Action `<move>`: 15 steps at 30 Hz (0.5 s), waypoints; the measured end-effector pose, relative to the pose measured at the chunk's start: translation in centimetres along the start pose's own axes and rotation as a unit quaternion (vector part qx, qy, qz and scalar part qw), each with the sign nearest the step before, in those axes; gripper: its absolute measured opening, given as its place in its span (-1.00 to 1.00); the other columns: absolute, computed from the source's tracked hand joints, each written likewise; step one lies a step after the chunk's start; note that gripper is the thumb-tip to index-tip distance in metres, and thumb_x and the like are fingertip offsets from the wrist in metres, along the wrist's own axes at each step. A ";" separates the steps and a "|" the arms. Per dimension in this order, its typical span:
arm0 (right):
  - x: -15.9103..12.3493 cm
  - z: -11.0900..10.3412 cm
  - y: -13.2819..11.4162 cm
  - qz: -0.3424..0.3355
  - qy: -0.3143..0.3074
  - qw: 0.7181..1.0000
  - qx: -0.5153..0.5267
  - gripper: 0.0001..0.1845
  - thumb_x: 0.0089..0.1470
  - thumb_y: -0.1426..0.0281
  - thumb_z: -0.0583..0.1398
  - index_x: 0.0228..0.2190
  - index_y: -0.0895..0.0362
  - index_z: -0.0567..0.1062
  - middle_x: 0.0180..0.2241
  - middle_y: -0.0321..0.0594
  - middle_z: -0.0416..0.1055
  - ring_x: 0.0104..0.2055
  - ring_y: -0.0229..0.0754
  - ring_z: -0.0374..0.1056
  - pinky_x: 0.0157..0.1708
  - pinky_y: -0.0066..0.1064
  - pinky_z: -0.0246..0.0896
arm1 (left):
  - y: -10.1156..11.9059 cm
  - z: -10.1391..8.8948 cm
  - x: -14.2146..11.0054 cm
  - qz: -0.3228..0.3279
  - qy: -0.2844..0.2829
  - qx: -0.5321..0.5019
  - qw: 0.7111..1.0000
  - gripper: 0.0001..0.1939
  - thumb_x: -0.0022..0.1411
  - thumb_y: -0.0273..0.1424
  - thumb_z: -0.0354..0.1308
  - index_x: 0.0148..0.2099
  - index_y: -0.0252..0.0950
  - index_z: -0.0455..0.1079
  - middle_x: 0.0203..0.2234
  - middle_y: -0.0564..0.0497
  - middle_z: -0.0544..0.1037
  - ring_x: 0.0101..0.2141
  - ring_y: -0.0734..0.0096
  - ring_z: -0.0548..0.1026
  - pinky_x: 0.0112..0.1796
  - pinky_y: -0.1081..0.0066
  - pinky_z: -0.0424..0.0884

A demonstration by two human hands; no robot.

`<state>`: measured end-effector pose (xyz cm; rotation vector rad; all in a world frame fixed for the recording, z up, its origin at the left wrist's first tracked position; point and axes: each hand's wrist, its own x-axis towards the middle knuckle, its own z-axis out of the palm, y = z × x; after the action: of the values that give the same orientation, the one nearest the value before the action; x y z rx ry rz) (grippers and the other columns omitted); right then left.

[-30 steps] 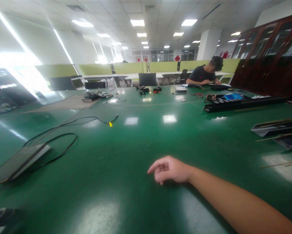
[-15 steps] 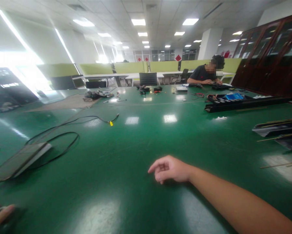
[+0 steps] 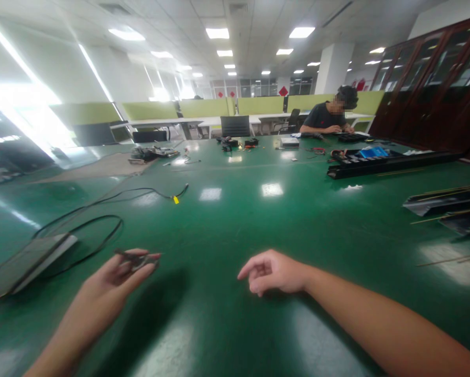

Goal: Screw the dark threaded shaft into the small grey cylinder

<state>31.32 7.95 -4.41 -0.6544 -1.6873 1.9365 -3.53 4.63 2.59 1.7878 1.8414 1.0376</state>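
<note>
My left hand (image 3: 117, 280) is raised above the green tabletop at the left of the head view. Its thumb and fingers are closed on a small dark metallic piece (image 3: 137, 261), too blurred and covered to name. A shadow falls on the table to its right. My right hand (image 3: 272, 272) rests on the table near the middle, fingers loosely bent and the thumb apart from the index finger. Nothing shows in it. Bare green tabletop (image 3: 203, 235) lies between the two hands.
At left, a flat grey panel (image 3: 30, 259) lies beside a looped black cable (image 3: 101, 246) with a yellow tag (image 3: 175, 200). Dark metal channels (image 3: 447, 199) and thin rods (image 3: 450, 260) are at right. A person (image 3: 325, 120) works at the far right.
My left hand has come in from the lower left edge, up and to the right, holding the small dark piece. My right hand has stayed in place. The camera view has shifted slightly.
</note>
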 end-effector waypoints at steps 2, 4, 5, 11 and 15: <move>0.0 -0.3 0.0 -0.019 0.035 0.999 -0.017 -0.55 -0.07 0.27 0.39 -0.15 0.24 0.53 -0.45 -0.25 0.47 -0.48 -0.29 0.38 -0.42 -0.45 0.25 | 2.3 3.0 1.1 0.028 -0.103 -0.078 0.991 -0.43 0.10 0.03 0.25 -0.02 -0.31 0.41 -0.10 -0.15 0.60 -0.09 0.12 0.57 -0.04 0.18 0.51; 0.2 -0.7 0.2 -0.038 0.113 0.991 -0.058 -0.61 -0.03 0.32 0.36 -0.15 0.24 0.52 -0.46 -0.28 0.44 -0.48 -0.30 0.35 -0.42 -0.45 0.24 | 4.7 6.1 1.8 0.084 -0.177 -0.073 0.978 -0.50 0.15 -0.05 0.23 0.01 -0.29 0.45 -0.08 -0.15 0.59 -0.11 0.12 0.57 -0.03 0.17 0.50; 0.3 -0.9 0.4 -0.045 0.164 0.982 -0.085 -0.64 -0.01 0.37 0.33 -0.14 0.23 0.51 -0.45 -0.30 0.43 -0.48 -0.31 0.33 -0.41 -0.46 0.24 | 5.7 7.6 2.0 0.116 -0.196 -0.056 0.972 -0.55 0.18 -0.10 0.21 0.02 -0.26 0.46 -0.08 -0.12 0.58 -0.11 0.14 0.56 -0.02 0.18 0.49; 0.8 -1.5 1.9 -0.077 0.305 0.926 -0.211 -0.42 -0.12 0.70 0.15 -0.02 0.10 0.37 -0.22 -0.28 0.42 -0.46 -0.38 0.30 -0.44 -0.53 0.22 | 6.9 12.9 0.9 0.229 -0.234 0.023 0.944 -0.69 0.23 -0.24 0.21 0.00 -0.19 0.48 -0.17 -0.04 0.59 -0.20 0.27 0.54 -0.12 0.30 0.45; 0.7 -0.5 2.0 -0.086 0.267 0.918 -0.281 -0.33 -0.14 0.72 0.15 0.02 0.04 0.31 -0.19 -0.29 0.42 -0.42 -0.35 0.33 -0.40 -0.52 0.24 | 5.2 13.4 0.2 0.203 -0.221 0.003 0.954 -0.48 0.10 -0.36 0.33 0.12 -0.17 0.34 -0.21 0.03 0.59 -0.24 0.33 0.54 -0.16 0.36 0.44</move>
<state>31.03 8.50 -6.50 -1.0828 -1.8413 1.0002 9.56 7.72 -2.54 2.2376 1.2410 0.6731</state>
